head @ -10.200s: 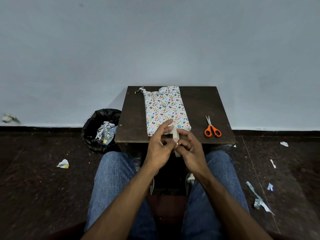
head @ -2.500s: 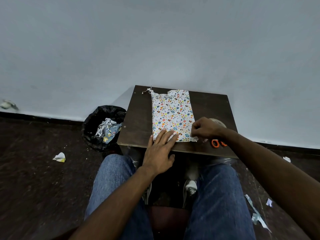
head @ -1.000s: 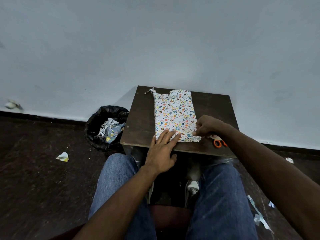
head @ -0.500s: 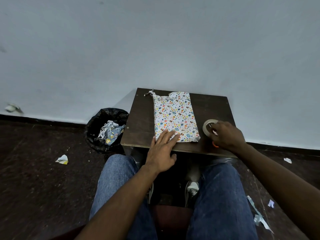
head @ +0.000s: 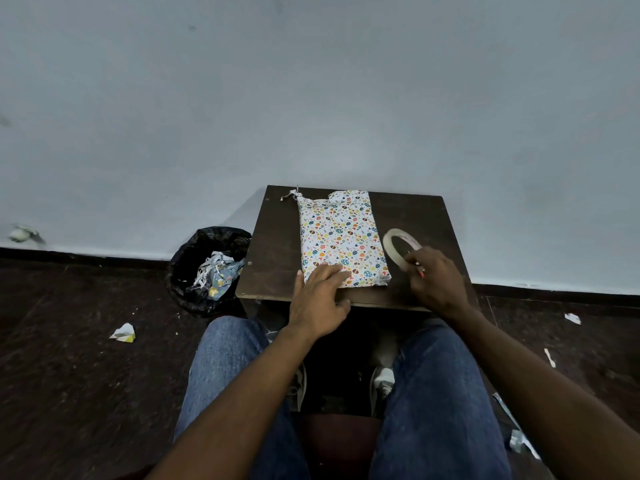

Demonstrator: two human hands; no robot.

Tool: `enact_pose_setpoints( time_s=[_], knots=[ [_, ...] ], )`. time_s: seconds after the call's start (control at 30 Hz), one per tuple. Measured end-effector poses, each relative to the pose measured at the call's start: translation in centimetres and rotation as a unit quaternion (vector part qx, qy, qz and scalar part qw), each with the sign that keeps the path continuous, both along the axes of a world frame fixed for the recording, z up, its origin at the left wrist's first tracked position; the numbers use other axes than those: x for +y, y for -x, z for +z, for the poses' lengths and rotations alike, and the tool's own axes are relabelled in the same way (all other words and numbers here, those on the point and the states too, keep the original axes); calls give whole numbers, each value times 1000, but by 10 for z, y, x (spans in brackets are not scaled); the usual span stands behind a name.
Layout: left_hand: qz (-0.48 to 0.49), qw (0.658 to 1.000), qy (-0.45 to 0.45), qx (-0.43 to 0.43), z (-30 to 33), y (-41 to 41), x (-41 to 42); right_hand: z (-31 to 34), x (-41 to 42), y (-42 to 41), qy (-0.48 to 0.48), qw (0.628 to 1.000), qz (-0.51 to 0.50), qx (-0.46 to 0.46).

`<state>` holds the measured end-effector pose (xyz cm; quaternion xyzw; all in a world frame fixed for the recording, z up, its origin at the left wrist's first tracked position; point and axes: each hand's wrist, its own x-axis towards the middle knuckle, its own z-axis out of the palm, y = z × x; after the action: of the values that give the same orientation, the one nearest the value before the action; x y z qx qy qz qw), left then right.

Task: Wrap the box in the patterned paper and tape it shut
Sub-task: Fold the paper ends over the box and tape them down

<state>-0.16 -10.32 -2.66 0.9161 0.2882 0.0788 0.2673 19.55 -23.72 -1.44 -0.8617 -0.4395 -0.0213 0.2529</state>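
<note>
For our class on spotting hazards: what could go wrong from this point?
1. The left hand alone presses the wrapped box; lifting it may let the near fold spring open.
2. The right hand grips the tape roll over scissors, which it mostly hides; fingers might catch a blade.

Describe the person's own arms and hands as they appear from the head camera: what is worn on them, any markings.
Both forearms are bare from the bottom edge of the frame to the wrists; no sleeve shows. The left hand and right hand wear no gloves, and no watch, ring or bracelet is visible. No markings can be made out. Below them, the legs wear blue jeans.
</note>
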Motion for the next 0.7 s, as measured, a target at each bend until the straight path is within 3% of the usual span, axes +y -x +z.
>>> enact_pose_setpoints(
  time_s=[0.1, 0.2, 0.33, 0.47, 0.7],
  knots=[
    [34, 998, 38, -47, 12, -6, 4, -4, 11, 25, -72, 996, -12, 59],
    [80, 971, 148, -168, 23, -11, 1, -14, 23, 55, -132, 988, 24, 71],
    [190, 858, 371, -299, 42, -12, -9, -18, 33, 88, -192, 978, 55, 66],
    [263, 785, 458, -325, 44, -7, -10, -22, 36, 93, -194, 978, 66, 31],
    [267, 763, 488, -328, 46, -1, -18, -27, 32, 87, -186, 979, 78, -34]
  ],
)
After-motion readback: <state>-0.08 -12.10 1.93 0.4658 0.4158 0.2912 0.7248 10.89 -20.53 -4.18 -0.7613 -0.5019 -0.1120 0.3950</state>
